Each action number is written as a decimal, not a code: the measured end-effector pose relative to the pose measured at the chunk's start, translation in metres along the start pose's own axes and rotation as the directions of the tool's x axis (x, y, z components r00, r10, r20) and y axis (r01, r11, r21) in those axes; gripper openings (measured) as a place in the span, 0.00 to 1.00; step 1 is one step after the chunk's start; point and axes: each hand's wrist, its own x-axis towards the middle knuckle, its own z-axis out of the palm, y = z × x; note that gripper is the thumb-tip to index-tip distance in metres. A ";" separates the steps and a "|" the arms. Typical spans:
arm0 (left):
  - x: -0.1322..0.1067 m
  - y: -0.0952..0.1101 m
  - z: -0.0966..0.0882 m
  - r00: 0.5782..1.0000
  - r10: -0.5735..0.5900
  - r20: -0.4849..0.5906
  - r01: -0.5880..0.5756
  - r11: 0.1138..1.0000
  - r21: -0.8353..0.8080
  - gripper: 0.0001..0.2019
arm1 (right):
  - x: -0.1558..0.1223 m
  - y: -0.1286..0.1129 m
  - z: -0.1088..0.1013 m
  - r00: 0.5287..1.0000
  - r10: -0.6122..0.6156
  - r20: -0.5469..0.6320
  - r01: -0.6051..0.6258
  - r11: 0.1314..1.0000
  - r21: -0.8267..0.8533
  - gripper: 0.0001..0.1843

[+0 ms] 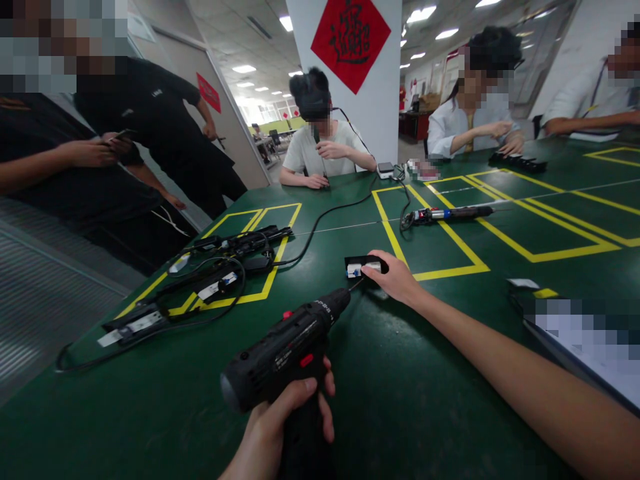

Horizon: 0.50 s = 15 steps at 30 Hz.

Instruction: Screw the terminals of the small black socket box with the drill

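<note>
Left hand (280, 407): fingers wrapped round black drill (283, 347). Right hand (393, 275): fingers pinching small black-and-white part (355, 268); bit (357, 285) close by, contact unclear.

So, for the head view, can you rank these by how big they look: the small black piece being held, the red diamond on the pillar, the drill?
1. Drill, its nearness to the camera helping
2. Red diamond
3. Small black piece, partly covered
</note>
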 end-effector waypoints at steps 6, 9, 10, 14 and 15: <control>0.000 0.001 0.001 1.000 -0.016 -0.013 0.016 1.000 -0.003 0.15 | 0.001 -0.001 -0.001 1.000 -0.003 0.007 0.003 1.000 0.009 0.17; 0.000 0.002 0.002 1.000 -0.015 -0.012 0.014 1.000 -0.007 0.15 | 0.001 -0.001 -0.001 1.000 -0.004 0.009 0.004 1.000 0.009 0.17; 0.000 0.002 0.002 1.000 -0.015 -0.012 0.015 1.000 -0.006 0.14 | 0.001 -0.001 -0.001 1.000 -0.003 0.010 0.003 1.000 0.007 0.17; 0.001 0.002 0.003 1.000 -0.011 -0.024 0.010 1.000 -0.002 0.14 | 0.002 0.000 0.000 1.000 0.000 0.009 0.000 1.000 0.002 0.16; 0.001 0.001 0.003 1.000 -0.011 -0.028 0.011 1.000 -0.007 0.14 | 0.002 0.000 0.000 1.000 0.001 0.010 -0.001 1.000 0.001 0.16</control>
